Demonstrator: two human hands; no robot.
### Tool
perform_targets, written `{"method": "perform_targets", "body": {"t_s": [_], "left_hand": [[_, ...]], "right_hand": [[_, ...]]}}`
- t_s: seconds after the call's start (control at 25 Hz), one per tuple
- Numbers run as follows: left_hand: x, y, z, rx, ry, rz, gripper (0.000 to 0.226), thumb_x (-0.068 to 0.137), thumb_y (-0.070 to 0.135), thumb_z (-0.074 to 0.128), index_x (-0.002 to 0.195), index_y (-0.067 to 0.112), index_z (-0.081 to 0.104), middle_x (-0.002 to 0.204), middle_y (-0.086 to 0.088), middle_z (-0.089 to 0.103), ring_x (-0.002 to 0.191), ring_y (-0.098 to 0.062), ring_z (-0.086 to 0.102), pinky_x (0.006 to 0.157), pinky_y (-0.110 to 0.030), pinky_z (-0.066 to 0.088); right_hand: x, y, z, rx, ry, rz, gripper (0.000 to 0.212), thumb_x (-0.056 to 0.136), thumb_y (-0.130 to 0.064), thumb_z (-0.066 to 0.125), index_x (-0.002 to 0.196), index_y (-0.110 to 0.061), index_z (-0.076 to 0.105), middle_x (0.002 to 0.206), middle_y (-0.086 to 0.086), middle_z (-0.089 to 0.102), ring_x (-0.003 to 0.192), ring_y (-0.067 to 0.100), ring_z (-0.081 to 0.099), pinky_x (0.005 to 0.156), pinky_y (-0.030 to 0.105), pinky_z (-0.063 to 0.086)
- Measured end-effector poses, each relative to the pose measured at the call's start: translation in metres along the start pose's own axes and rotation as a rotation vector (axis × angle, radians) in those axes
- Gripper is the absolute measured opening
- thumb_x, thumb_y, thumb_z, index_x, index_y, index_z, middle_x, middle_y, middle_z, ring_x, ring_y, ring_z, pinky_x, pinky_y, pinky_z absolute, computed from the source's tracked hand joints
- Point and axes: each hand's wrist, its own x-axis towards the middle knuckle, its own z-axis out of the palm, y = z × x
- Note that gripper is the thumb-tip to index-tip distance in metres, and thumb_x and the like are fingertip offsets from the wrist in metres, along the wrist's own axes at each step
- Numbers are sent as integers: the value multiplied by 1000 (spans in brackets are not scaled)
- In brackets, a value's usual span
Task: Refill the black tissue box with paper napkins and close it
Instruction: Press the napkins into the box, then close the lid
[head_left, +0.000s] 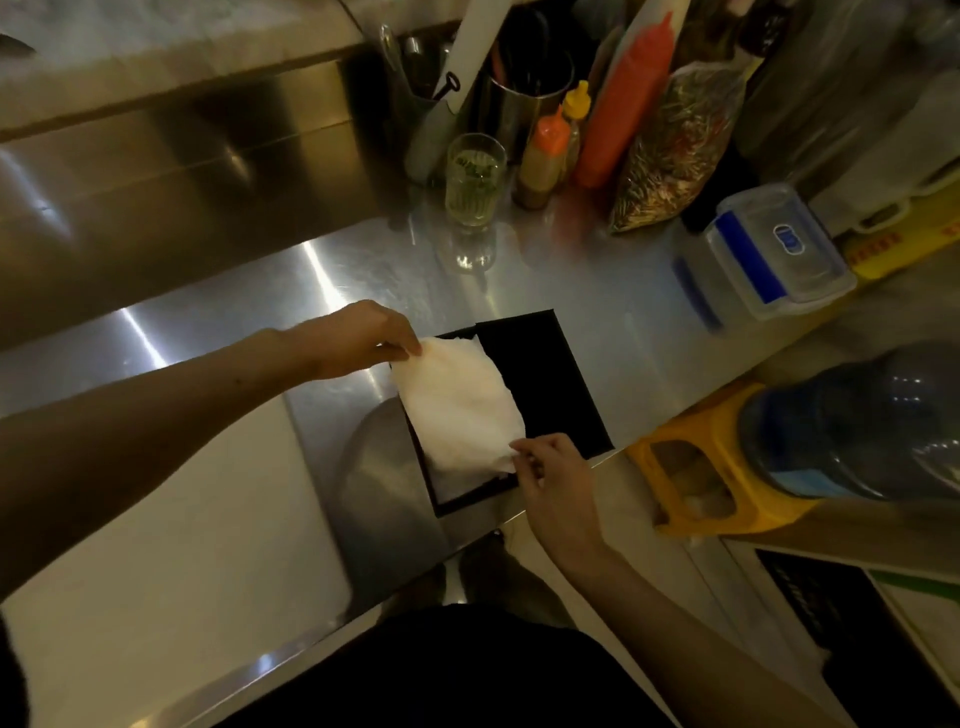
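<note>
The black tissue box (470, 499) lies open on the steel counter near its front edge. Beside it on the right lies a flat black panel (545, 384), apparently its lid. A white paper napkin (460, 410) is stretched over the open box. My left hand (363, 338) pinches the napkin's far left corner. My right hand (550, 478) pinches its near right corner. More white paper shows inside the box under the napkin.
A glass of liquid (475, 179), sauce bottles (545, 156), a bag of dried chillies (675, 150) and a utensil holder stand at the back. A lidded plastic container (769, 254) sits at right. A yellow stool with a big water bottle (857, 431) stands right of the counter.
</note>
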Motion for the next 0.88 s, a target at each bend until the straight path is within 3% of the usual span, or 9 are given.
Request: {"method": "perform_targets", "body": {"t_s": [0.08, 0.24, 0.36, 0.48, 0.6, 0.72, 0.8, 0.88], "left_hand": [[3, -11, 8, 8, -3, 27, 23, 87, 9, 69, 109, 10, 74, 112, -8, 72, 99, -24, 69, 91, -28, 49], [2, -23, 19, -44, -3, 57, 21, 87, 8, 68, 107, 11, 74, 113, -8, 69, 98, -24, 68, 90, -24, 47], [0, -22, 22, -58, -6, 66, 22, 89, 9, 65, 109, 13, 73, 117, -6, 65, 102, -23, 65, 92, -33, 52], [-8, -20, 27, -45, 64, 53, 24, 91, 17, 64, 115, 18, 71, 128, -6, 59, 111, -20, 58, 91, -28, 47], [-19, -13, 34, -163, 207, -86, 34, 94, 35, 57, 127, 25, 63, 139, -3, 49, 119, -14, 49, 96, -26, 40], [-43, 10, 57, -407, 522, -327, 37, 98, 38, 47, 130, 22, 57, 135, -2, 50, 120, -14, 49, 99, -31, 45], [-64, 32, 85, -541, 655, -490, 35, 99, 35, 45, 129, 20, 56, 131, -3, 50, 113, -15, 53, 95, -35, 49], [-82, 49, 112, -601, 685, -620, 32, 100, 32, 44, 129, 22, 52, 132, -3, 47, 112, -16, 54, 95, -39, 51]], "right_hand": [[0, -5, 4, -72, 4, -17, 23, 95, -18, 58, 116, -12, 66, 109, -5, 52, 92, 5, 52, 82, 11, 46], [3, -13, 6, -276, -22, -58, 22, 93, -18, 59, 113, -12, 67, 111, 3, 58, 91, 16, 58, 80, 27, 54], [5, -14, 11, -405, -50, -57, 22, 93, -19, 59, 113, -16, 67, 110, 3, 58, 96, 19, 56, 79, 32, 55], [7, -16, 14, -517, -95, -49, 22, 92, -22, 60, 113, -18, 65, 110, 4, 52, 95, 20, 53, 76, 34, 56], [7, -27, 10, -551, -32, -115, 31, 88, -22, 64, 119, -19, 60, 115, 6, 53, 101, 22, 53, 80, 35, 55], [13, -50, 16, -460, 50, -314, 39, 91, -25, 62, 128, -16, 54, 130, 10, 56, 118, 26, 54, 100, 38, 44], [27, -61, 30, -430, 5, -374, 45, 96, -30, 52, 138, -14, 44, 144, 14, 47, 132, 30, 44, 108, 40, 31], [49, -64, 47, -449, -104, -361, 53, 102, -37, 36, 148, -13, 28, 157, 14, 26, 145, 30, 24, 116, 42, 15]]}}
